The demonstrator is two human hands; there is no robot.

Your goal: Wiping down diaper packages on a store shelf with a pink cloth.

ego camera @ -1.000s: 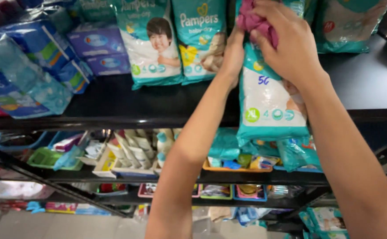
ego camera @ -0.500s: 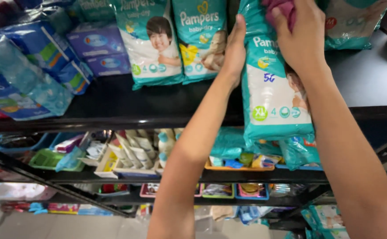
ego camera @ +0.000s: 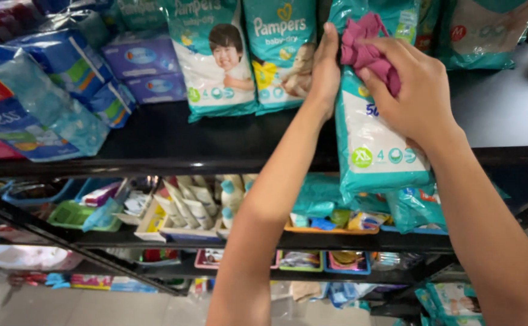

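Observation:
My left hand [ego camera: 325, 71] grips the left edge of a teal and white diaper pack [ego camera: 377, 148], holding it off the front of the black shelf [ego camera: 216, 142]. My right hand [ego camera: 412, 90] presses a crumpled pink cloth [ego camera: 366, 45] against the upper front of that pack. Two more diaper packs [ego camera: 216, 60] stand upright on the shelf just to the left of my left hand.
Blue and purple wrapped packs [ego camera: 65, 90] lie at the shelf's left end, and more teal packs [ego camera: 493, 30] stand at the back right. Lower shelves hold small trays of bottles and tubes [ego camera: 185, 208] and coloured baskets [ego camera: 330, 220].
The pink cloth in my right hand has slid down from the pack's top onto its upper front. The pack has shifted slightly lower and my left hand stays on its edge.

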